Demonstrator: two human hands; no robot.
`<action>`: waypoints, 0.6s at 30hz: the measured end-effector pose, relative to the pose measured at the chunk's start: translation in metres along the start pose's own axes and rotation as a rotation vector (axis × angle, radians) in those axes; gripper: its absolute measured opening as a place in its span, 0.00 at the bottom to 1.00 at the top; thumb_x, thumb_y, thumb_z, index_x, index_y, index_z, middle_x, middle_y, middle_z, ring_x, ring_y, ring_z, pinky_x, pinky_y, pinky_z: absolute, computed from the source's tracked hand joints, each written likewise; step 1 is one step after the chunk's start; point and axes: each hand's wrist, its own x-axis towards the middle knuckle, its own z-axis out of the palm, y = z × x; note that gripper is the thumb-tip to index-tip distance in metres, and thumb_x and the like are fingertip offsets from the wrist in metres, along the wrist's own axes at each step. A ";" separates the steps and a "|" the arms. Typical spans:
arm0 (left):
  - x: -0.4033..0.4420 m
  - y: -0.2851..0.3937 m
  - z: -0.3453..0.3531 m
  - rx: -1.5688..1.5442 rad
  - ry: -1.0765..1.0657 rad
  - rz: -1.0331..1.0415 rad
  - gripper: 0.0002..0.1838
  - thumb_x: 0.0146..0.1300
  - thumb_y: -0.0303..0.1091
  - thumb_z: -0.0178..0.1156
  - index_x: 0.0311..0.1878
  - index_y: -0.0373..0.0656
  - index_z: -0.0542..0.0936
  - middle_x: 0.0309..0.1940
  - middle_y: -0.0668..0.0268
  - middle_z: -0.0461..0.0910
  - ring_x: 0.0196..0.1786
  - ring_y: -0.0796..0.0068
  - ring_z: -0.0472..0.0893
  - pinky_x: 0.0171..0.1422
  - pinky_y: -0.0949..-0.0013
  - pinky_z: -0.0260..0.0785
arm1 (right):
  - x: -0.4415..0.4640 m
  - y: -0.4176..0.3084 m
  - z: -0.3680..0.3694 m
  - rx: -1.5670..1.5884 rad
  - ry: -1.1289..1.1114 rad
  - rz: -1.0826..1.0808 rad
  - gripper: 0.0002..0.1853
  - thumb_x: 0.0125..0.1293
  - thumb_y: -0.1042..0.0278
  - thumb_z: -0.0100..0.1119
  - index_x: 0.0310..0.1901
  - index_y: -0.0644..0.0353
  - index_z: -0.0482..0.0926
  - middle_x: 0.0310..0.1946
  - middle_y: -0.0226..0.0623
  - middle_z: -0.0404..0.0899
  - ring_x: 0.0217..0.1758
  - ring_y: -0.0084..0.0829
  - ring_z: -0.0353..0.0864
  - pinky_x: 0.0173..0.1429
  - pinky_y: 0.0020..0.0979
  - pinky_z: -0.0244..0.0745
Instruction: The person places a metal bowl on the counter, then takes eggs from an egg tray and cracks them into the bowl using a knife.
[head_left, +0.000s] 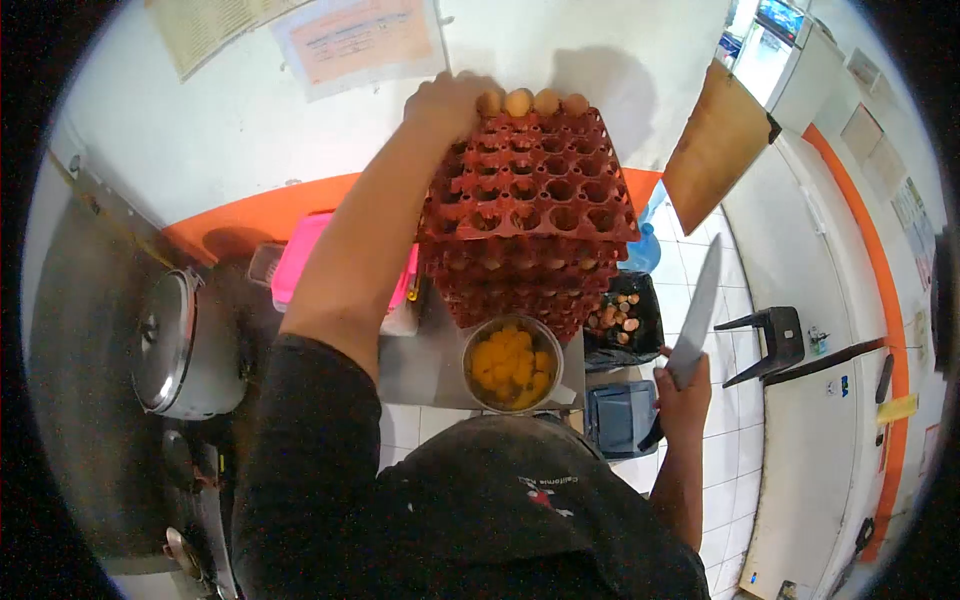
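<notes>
My left hand [445,106] reaches to the back left corner of a red egg tray [530,190], its fingers curled against the leftmost visible egg [488,104]. Whatever lies under those fingers is hidden. More brown eggs [546,102] sit along the back row, and the nearer cups of this top tray hold none. It rests on a tall stack of similar trays [520,275]. Out to the right, my right hand [684,398] is closed round the handle of a large knife [700,310], blade pointing up. A round container of yellow yolks [512,366] stands just before the stack.
Eggshells fill a black-lined bin [625,315] right of the stack, with a dark grey plastic box [620,418] nearer me. A large lidded pot [190,345] stands at left. A pink lid [305,255] lies behind my left arm. A brown board [718,148] is at upper right.
</notes>
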 end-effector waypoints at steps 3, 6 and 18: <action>0.050 -0.045 0.063 -0.075 -0.095 0.090 0.27 0.68 0.35 0.67 0.70 0.61 0.79 0.58 0.54 0.85 0.63 0.48 0.84 0.68 0.52 0.78 | -0.007 0.015 -0.001 -0.022 -0.036 -0.032 0.24 0.64 0.70 0.77 0.59 0.61 0.76 0.43 0.43 0.89 0.41 0.41 0.90 0.49 0.41 0.84; 0.043 -0.047 0.055 -0.104 0.041 0.093 0.23 0.74 0.42 0.61 0.68 0.45 0.79 0.56 0.48 0.86 0.62 0.45 0.84 0.67 0.50 0.79 | -0.009 0.027 0.001 -0.039 -0.101 -0.131 0.20 0.69 0.79 0.65 0.61 0.61 0.72 0.50 0.37 0.89 0.34 0.20 0.84 0.27 0.24 0.78; -0.225 0.054 -0.033 -1.261 0.024 0.233 0.28 0.64 0.20 0.74 0.66 0.37 0.76 0.60 0.62 0.82 0.60 0.71 0.84 0.66 0.66 0.79 | -0.045 -0.030 0.045 -0.399 -0.397 -0.114 0.17 0.73 0.63 0.62 0.60 0.58 0.80 0.48 0.55 0.88 0.53 0.61 0.87 0.56 0.55 0.82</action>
